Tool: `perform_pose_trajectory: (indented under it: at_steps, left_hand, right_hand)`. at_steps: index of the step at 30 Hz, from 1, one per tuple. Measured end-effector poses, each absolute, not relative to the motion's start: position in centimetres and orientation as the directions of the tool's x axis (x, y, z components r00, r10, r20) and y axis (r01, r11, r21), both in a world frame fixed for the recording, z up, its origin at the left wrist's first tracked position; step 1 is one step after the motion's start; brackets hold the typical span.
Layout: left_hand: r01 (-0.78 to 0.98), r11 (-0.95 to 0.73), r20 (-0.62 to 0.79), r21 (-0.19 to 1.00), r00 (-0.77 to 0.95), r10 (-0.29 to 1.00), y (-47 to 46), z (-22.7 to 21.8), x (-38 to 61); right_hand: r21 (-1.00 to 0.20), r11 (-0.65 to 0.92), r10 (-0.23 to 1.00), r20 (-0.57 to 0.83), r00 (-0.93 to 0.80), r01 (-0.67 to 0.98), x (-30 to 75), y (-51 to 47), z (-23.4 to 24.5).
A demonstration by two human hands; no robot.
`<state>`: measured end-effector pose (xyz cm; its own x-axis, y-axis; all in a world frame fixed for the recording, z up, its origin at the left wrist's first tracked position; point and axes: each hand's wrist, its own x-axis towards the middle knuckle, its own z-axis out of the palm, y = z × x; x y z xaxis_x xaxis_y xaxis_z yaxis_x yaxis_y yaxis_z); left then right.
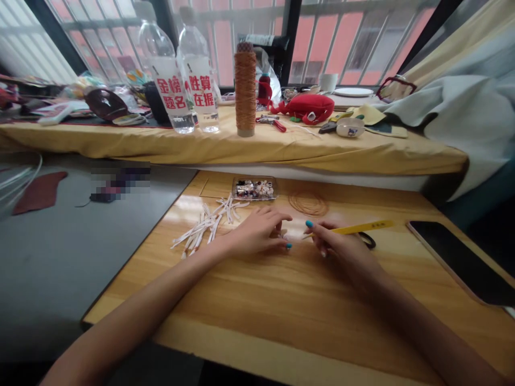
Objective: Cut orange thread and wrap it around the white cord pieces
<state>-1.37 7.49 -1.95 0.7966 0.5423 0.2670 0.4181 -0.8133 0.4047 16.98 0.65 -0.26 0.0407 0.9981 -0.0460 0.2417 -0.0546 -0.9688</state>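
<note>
My left hand (261, 230) rests over the wooden table, its fingers curled toward the thumb. A small pale thing (284, 234) shows between them, too small to name. Facing it, my right hand (336, 241) grips a slim yellow pointed tool (362, 227) like a pen. The tool's tip points left, a short way from the left fingers. Beside my left forearm lies a loose heap of white strips (205, 228). Behind the hands are a clear divided box of beads (255, 188) and a coil of thin orange-brown cord (309, 203).
A black loop (368, 240) lies partly behind my right hand. On the table's right is a phone (462, 260). The cloth-covered ledge (161, 151) beyond holds two water bottles (201, 80), a spool of orange thread (245, 91) and a red pouch (309, 109). A grey surface (52, 262) adjoins at left.
</note>
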Motion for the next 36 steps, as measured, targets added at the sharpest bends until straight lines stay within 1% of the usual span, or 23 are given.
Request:
perform_pose_trajectory:
  at_steps: [2,3,7,9,15,22,29,36]
  left_hand:
    - [0.429,-0.804,0.288,0.412,0.776,0.561,7.5,-1.7,-1.4]
    - [0.413,-0.812,0.293,0.413,0.784,0.547,7.4,-1.5,-1.5]
    - [0.257,-0.867,0.282,0.426,0.873,0.397,7.2,-0.8,-1.8]
    - [0.214,-0.877,0.282,0.430,0.891,0.356,7.0,-0.9,-1.8]
    - [0.202,-0.892,0.325,0.404,0.880,0.346,6.6,-1.5,-1.6]
    - [0.186,-0.909,0.361,0.374,0.873,0.327,6.6,-1.5,-1.5]
    - [0.177,-0.915,0.367,0.362,0.876,0.315,6.5,-1.5,-1.7]
    - [0.180,-0.910,0.355,0.373,0.879,0.319,6.6,-1.6,-1.6]
  right_hand:
    - [-0.973,-0.085,0.996,-0.074,0.057,0.215,16.7,0.7,-0.7]
    - [-0.973,-0.102,0.993,-0.088,0.074,0.207,16.5,0.7,-0.9]
    - [-0.970,-0.124,0.990,-0.108,0.087,0.211,16.0,0.6,-1.3]
    - [-0.966,-0.106,0.994,-0.094,0.063,0.235,15.7,0.4,-1.3]
    - [-0.948,-0.005,0.999,-0.018,-0.039,0.317,15.3,0.0,-1.4]
    - [-0.944,0.007,0.999,-0.009,-0.046,0.330,15.1,-0.2,-1.5]
    - [-0.916,0.065,0.997,0.046,-0.057,0.396,15.1,-0.2,-1.7]
    - [-0.934,0.043,0.999,0.032,-0.038,0.355,15.0,-0.2,-1.8]
